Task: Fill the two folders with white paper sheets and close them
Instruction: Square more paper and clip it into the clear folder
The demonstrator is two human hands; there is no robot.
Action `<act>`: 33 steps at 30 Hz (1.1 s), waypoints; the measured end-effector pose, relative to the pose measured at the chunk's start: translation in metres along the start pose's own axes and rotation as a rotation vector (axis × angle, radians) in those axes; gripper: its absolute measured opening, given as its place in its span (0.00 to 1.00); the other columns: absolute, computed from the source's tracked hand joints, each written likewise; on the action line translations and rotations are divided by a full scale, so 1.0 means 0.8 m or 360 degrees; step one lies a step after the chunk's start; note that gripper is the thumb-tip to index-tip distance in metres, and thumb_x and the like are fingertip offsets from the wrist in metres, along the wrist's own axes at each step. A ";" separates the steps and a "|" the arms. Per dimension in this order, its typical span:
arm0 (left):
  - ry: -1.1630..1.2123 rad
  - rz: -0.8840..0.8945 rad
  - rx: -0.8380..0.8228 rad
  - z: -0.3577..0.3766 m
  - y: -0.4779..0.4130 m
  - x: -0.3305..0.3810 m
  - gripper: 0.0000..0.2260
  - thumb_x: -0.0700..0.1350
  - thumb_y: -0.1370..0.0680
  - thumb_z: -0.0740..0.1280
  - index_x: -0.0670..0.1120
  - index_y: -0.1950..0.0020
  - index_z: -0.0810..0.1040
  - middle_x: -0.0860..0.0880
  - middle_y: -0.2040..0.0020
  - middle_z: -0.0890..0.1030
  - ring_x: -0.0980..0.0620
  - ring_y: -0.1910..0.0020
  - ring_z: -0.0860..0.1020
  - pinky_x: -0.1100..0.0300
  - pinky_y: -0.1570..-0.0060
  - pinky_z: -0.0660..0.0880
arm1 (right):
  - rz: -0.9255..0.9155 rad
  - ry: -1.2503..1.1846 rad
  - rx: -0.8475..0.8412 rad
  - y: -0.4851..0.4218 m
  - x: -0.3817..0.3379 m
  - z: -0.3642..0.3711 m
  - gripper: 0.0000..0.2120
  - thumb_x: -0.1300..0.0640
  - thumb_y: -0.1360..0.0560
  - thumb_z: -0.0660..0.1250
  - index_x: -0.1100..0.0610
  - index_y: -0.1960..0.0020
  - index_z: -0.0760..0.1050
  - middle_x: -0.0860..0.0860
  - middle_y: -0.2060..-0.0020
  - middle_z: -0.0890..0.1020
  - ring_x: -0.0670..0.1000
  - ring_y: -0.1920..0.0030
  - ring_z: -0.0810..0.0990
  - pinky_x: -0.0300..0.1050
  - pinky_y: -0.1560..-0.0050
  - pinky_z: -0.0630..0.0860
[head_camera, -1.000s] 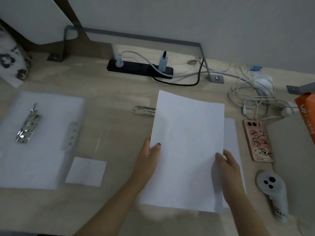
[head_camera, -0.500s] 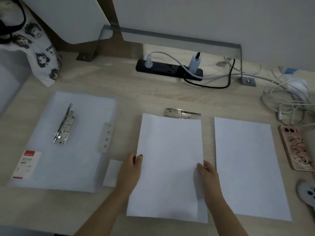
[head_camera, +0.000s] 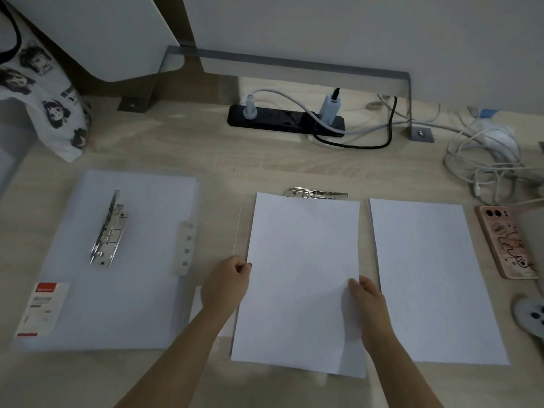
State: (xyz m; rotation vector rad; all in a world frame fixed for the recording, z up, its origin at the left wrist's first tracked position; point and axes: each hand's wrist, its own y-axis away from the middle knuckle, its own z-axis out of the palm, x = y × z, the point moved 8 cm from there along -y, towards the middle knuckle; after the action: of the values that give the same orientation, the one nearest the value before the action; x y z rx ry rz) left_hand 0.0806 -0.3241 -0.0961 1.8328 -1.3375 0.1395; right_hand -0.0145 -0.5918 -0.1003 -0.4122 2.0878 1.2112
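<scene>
A white paper sheet (head_camera: 303,278) lies in front of me, held at both side edges. My left hand (head_camera: 226,285) grips its left edge and my right hand (head_camera: 366,301) pinches its right edge. Under this sheet is a clear folder (head_camera: 239,254), mostly hidden, whose metal clip (head_camera: 316,193) shows just past the sheet's far edge. A second folder (head_camera: 117,260), translucent white, lies open at the left with a metal clamp (head_camera: 109,228) on it and a red label at its near corner. A stack of white sheets (head_camera: 432,278) rests to the right.
A black power strip (head_camera: 285,120) with plugs and cables sits at the back under a grey metal bracket. Tangled white cables (head_camera: 485,160), a phone in a pink case (head_camera: 509,241) and a white controller (head_camera: 532,316) occupy the right side. A printed cloth bag (head_camera: 50,92) stands back left.
The sheet was carried leftwards off the stack and set down over the clear folder, its far edge now close to the metal clip. My view swung left too.
</scene>
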 end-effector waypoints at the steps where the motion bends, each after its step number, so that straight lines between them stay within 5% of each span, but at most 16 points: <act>1: -0.0032 -0.0015 -0.0008 0.000 -0.001 0.000 0.10 0.48 0.22 0.59 0.50 0.63 0.71 0.53 0.70 0.72 0.53 0.70 0.70 0.62 0.69 0.63 | 0.0008 0.0003 0.0009 0.000 0.000 0.000 0.11 0.59 0.23 0.59 0.67 0.52 0.72 0.56 0.61 0.72 0.53 0.62 0.69 0.45 0.61 0.65; 23: -0.0051 -0.0014 0.0067 -0.008 0.003 0.006 0.10 0.50 0.21 0.57 0.50 0.61 0.70 0.54 0.70 0.71 0.55 0.71 0.69 0.63 0.71 0.61 | -0.0051 -0.0148 0.0020 0.011 -0.015 0.003 0.06 0.58 0.22 0.59 0.55 0.49 0.74 0.49 0.58 0.77 0.48 0.57 0.74 0.45 0.55 0.70; 29: -0.0076 -0.0053 0.0117 -0.013 0.003 0.011 0.08 0.51 0.21 0.58 0.50 0.56 0.73 0.52 0.61 0.78 0.54 0.66 0.73 0.64 0.71 0.61 | -0.0071 -0.0036 0.0065 0.002 -0.022 0.004 0.07 0.55 0.22 0.58 0.54 0.46 0.72 0.49 0.55 0.74 0.52 0.51 0.72 0.48 0.50 0.68; 33: -0.0053 -0.0085 0.0150 -0.014 0.004 0.009 0.07 0.51 0.21 0.59 0.50 0.56 0.72 0.54 0.61 0.78 0.54 0.65 0.74 0.65 0.70 0.61 | -0.0173 0.0118 0.0076 0.000 -0.030 0.005 0.06 0.56 0.21 0.56 0.54 0.50 0.71 0.49 0.60 0.73 0.48 0.60 0.71 0.45 0.54 0.67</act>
State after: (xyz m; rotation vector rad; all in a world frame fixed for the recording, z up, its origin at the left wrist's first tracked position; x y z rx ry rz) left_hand 0.0849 -0.3217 -0.0833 1.9559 -1.3233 0.1461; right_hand 0.0042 -0.5898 -0.0854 -0.5487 2.1237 1.0962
